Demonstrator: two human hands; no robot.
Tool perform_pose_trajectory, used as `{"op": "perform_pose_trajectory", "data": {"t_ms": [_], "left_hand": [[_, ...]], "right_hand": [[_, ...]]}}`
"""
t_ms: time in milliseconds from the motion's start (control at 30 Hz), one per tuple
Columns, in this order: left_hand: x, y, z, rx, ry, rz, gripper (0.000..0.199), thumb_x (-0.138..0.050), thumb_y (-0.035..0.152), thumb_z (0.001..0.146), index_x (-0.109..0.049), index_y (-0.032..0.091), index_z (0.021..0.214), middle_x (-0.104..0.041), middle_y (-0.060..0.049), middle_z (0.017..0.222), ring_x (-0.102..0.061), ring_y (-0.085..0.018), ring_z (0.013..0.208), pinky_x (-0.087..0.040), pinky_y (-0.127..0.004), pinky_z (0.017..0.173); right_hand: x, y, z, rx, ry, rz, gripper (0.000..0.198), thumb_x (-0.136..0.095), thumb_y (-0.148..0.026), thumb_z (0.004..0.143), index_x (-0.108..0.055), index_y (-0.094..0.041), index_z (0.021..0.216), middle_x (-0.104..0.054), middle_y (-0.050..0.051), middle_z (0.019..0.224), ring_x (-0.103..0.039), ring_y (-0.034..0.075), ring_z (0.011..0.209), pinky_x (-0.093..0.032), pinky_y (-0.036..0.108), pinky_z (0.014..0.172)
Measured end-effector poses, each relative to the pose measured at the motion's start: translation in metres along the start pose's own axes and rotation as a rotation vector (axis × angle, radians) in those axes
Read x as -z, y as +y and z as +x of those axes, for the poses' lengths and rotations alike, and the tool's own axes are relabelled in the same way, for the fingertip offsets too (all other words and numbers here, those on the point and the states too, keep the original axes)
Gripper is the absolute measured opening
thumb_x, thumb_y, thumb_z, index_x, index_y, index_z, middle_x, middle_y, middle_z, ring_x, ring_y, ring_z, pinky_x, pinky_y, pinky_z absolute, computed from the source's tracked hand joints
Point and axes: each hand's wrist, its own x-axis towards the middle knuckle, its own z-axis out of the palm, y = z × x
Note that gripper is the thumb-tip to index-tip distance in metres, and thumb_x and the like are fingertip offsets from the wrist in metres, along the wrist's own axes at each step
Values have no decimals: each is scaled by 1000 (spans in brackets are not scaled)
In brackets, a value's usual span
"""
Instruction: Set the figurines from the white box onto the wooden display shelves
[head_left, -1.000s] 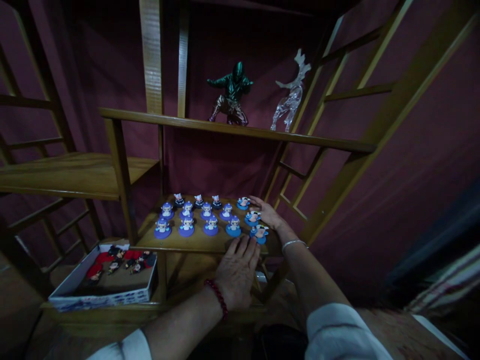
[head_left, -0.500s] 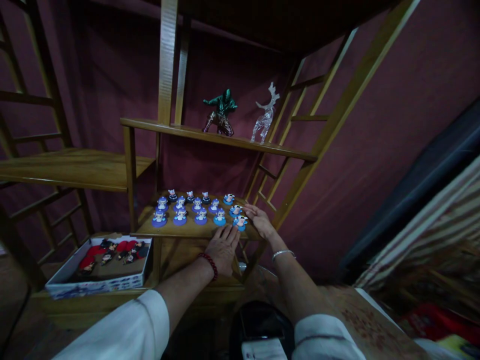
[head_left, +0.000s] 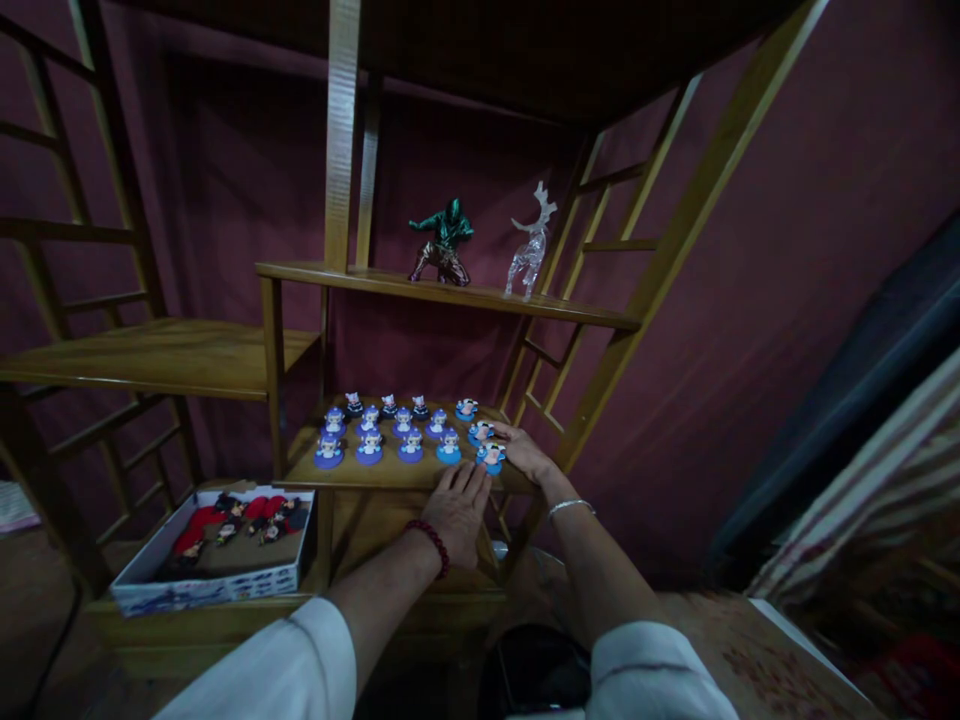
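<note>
Small figurines on round bases stand in rows on the lower wooden shelf (head_left: 315, 474). My left hand (head_left: 456, 508) lies palm down at its front edge, fingers stretched out, the tips close to the front blue-based figurine (head_left: 491, 458). From the right side, my right hand (head_left: 525, 455) reaches in with extended fingers beside the middle blue-based figurine (head_left: 481, 432); whether they touch it I cannot tell. Another blue-based figurine (head_left: 466, 409) stands behind. To the left are several purple-based figurines (head_left: 369, 448), with black-based figurines (head_left: 388, 405) at the back.
Above, a shelf (head_left: 360, 280) carries a green and bronze crouching figure (head_left: 444, 243) and a clear deer statue (head_left: 530, 250). A cardboard box (head_left: 210, 592) with red and black figures sits lower left. A slanted wooden post (head_left: 675, 240) bounds the right side.
The view has shifted, so the shelves sit lower and further right. My right fingertips are slightly closer to the middle blue-based figurine. My left hand stays at the shelf edge.
</note>
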Motion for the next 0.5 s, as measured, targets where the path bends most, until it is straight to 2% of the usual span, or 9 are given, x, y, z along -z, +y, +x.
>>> {"op": "perform_pose_trajectory", "data": {"t_ms": [200, 500], "left_hand": [[0, -1, 0, -3, 9, -7, 96, -54, 45, 58, -14, 1, 134, -9, -18, 143, -7, -32, 130, -3, -44, 104], [-2, -1, 0, -4, 44, -8, 96, -52, 45, 58, -14, 2, 134, -9, -18, 143, -7, -32, 129, -1, -44, 104]], "right_hand": [[-3, 3, 5, -1, 27, 27, 37, -66, -11, 55, -65, -20, 91, -67, 2, 90, -62, 16, 77, -51, 29, 74], [1, 4, 14, 44, 6, -56, 45, -72, -22, 52, -64, -19, 95, -66, 3, 94, -60, 17, 81, -49, 29, 75]]}}
